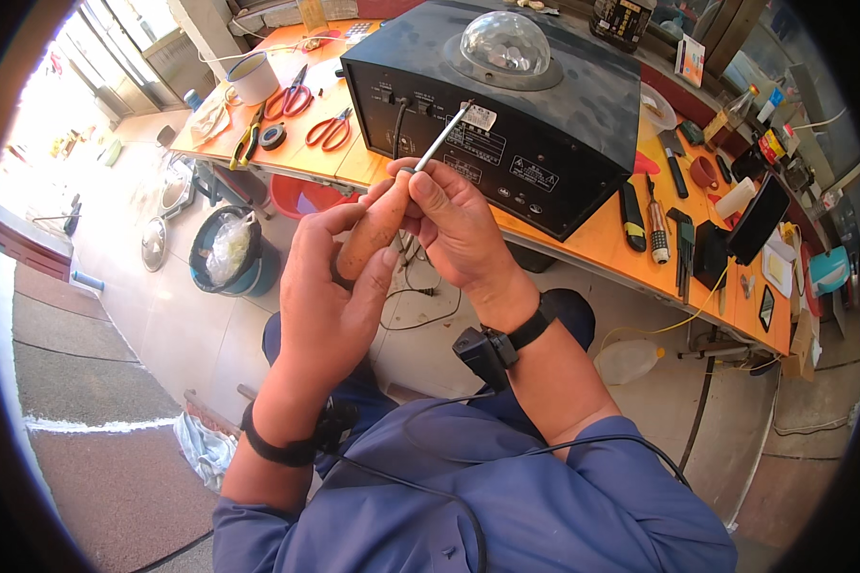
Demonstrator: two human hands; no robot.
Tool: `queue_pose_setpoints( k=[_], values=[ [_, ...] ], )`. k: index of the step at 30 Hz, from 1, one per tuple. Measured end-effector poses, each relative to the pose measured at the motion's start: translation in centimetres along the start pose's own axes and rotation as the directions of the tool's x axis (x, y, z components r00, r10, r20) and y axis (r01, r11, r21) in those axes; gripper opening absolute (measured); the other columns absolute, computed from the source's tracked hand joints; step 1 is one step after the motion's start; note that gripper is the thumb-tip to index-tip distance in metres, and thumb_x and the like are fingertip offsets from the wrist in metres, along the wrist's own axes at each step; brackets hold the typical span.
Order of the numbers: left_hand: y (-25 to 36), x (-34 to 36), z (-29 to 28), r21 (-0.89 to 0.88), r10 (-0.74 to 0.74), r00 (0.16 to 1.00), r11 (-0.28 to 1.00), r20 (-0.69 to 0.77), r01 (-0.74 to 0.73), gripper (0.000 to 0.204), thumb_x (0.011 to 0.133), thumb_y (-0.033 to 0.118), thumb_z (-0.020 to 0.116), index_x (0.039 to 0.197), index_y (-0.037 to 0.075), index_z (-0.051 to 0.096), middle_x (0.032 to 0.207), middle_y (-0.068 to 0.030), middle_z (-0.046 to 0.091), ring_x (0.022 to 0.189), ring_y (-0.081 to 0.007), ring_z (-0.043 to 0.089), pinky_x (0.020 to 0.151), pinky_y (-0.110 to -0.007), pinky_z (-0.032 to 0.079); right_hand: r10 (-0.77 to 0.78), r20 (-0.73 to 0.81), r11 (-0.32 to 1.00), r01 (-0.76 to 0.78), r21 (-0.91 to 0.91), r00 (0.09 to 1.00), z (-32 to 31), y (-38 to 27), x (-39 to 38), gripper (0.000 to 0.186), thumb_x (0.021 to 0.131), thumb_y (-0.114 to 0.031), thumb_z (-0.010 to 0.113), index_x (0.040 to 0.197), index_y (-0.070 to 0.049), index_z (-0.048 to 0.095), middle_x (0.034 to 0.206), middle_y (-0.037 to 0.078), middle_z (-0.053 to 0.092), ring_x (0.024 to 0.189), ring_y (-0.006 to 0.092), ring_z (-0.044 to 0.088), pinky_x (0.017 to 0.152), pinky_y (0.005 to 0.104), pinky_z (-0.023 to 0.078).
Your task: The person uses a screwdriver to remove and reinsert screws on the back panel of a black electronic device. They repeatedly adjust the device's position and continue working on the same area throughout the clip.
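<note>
Toward 11 o'clock from the view's middle, the left hand holds a tan handle between thumb and curled fingers, while the right hand pinches narrowly at its top, by the foot of a metal rod pointing to 1 o'clock. The rod's tip shows against the black box; whether they touch, I cannot tell. On the orange table, pliers lie between 10 and 11, a cutter just past 2.
</note>
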State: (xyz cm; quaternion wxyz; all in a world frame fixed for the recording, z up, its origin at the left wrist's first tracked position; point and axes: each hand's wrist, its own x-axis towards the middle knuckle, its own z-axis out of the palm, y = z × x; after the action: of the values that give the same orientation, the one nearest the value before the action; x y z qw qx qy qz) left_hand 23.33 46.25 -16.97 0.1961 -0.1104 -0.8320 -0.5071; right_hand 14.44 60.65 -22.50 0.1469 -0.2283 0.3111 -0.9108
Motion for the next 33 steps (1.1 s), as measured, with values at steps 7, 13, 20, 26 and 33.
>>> queue_pose_setpoints(
  k=[7, 13, 20, 26, 33],
  values=[
    [0.6, 0.9, -1.4, -0.486, -0.342, 0.918, 0.778, 0.203, 0.397, 0.034, 0.106, 0.023, 0.053, 0.128, -0.003, 0.054, 0.097, -0.0117, 0.07, 0.063, -0.0104, 0.063, 0.052, -0.02, 0.047, 0.006, -0.037, 1.0, -0.006, -0.001, 0.999, 0.3, -0.5, 0.0, 0.026, 0.102, -0.024, 0.062, 0.122, -0.007, 0.063, 0.112, 0.012, 0.07, 0.104, 0.0212, 0.069, 0.094, 0.0371, 0.056],
    [-0.3, 0.8, -0.2, -0.107, -0.004, 1.0, 0.994, -0.025, 0.001, 0.039, 0.108, 0.029, 0.048, 0.13, -0.002, 0.053, 0.108, -0.014, 0.068, 0.071, -0.0091, 0.065, 0.052, -0.018, 0.045, -0.026, -0.037, 0.999, 0.025, -0.032, 0.999, 0.0, 0.1, 0.3, 0.027, 0.101, -0.025, 0.063, 0.121, -0.007, 0.064, 0.11, 0.011, 0.071, 0.102, 0.0213, 0.069, 0.092, 0.0357, 0.056],
    [0.8, 0.9, -1.6, -0.47, -0.383, 0.899, 0.766, 0.213, 0.438, 0.039, 0.106, 0.026, 0.052, 0.131, -0.004, 0.051, 0.104, -0.0145, 0.067, 0.073, -0.0093, 0.066, 0.051, -0.018, 0.046, 0.0, -0.081, 1.0, -0.002, -0.029, 0.997, 0.5, 0.2, 0.2, 0.028, 0.1, -0.026, 0.065, 0.12, -0.007, 0.063, 0.108, 0.011, 0.071, 0.102, 0.0209, 0.069, 0.092, 0.0354, 0.056],
    [0.1, 0.5, -0.8, -0.375, -0.355, 0.926, 0.846, 0.13, 0.378, 0.039, 0.107, 0.027, 0.05, 0.135, -0.001, 0.046, 0.11, -0.0109, 0.064, 0.069, -0.0102, 0.064, 0.052, -0.018, 0.046, -0.004, -0.03, 1.0, 0.003, -0.023, 1.0, 0.3, 0.2, 0.2, 0.028, 0.1, -0.025, 0.066, 0.121, -0.007, 0.062, 0.107, 0.01, 0.071, 0.102, 0.0201, 0.069, 0.093, 0.0366, 0.056],
    [0.3, 0.6, -1.3, -0.256, -0.232, 0.972, 0.939, 0.026, 0.231, 0.035, 0.106, 0.022, 0.054, 0.13, -0.003, 0.05, 0.101, -0.0121, 0.068, 0.069, -0.0111, 0.065, 0.053, -0.021, 0.047, -0.022, -0.071, 0.999, 0.02, -0.033, 0.997, 0.4, 0.5, 0.5, 0.034, 0.1, -0.029, 0.065, 0.125, -0.006, 0.062, 0.112, 0.011, 0.07, 0.105, 0.0197, 0.068, 0.093, 0.0339, 0.056]
  ],
)
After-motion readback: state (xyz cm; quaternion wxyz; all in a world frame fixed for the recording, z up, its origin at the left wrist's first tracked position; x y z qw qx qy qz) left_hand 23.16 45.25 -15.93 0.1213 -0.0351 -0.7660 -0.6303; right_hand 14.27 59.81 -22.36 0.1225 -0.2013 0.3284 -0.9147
